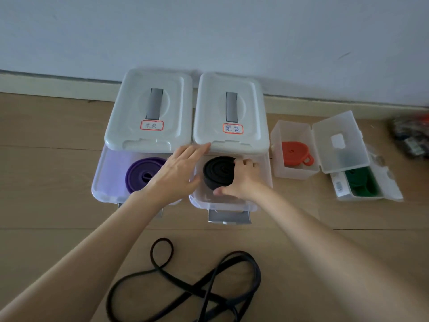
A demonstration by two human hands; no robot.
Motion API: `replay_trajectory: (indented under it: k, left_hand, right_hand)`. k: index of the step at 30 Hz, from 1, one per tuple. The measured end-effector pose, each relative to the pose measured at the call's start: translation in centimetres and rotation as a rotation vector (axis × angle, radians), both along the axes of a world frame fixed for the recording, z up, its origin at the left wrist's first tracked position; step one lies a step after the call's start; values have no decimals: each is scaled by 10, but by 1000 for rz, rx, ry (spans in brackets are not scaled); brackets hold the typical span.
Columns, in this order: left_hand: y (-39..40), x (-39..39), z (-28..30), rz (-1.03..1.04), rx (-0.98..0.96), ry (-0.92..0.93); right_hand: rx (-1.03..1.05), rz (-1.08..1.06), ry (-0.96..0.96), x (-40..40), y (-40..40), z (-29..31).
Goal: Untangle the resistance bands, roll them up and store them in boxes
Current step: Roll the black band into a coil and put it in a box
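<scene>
Two open boxes ahead: my right hand [241, 180] grips rolled black band [219, 173] over clear box [262, 194]; left hand [178, 170] flat, fingers straight, covering part of purple roll [139, 174]. Tangled black bands [197, 287] near me.

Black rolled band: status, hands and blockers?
Right hand grips black rolled resistance band inside clear plastic box. Left hand open, at box's left rim. Tangled black bands loose on floor. No blockers.

Dark heap [412, 135] cut off right, blurred, perhaps bands.
</scene>
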State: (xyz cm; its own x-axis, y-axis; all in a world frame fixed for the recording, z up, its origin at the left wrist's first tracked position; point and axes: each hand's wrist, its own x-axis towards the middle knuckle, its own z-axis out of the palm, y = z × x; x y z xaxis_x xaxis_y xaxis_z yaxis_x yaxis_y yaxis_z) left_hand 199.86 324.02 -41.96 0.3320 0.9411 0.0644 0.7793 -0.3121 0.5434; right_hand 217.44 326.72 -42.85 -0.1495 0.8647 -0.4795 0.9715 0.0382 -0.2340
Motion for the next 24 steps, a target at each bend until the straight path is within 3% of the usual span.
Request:
replay_trajectory:
  k: [7, 13, 18, 21, 24]
  left_hand:
    - [-5, -6, -14, -31, 39, 18]
    - [-13, 0, -4, 21, 49, 19]
    - [-65, 6, 17, 225, 124, -76]
    - [-109, 4, 16, 367, 132, -130]
    - [-153, 3, 4, 416, 4, -102]
  right_hand:
    - [-170, 98, -188, -8, 9, -33]
    - [-242, 33, -105, -6, 18, -12]
    - [-268, -38, 40, -4, -6, 20]
    - [-167, -62, 133, -1, -34, 34]
    - [158, -151, 369, 7, -77, 45]
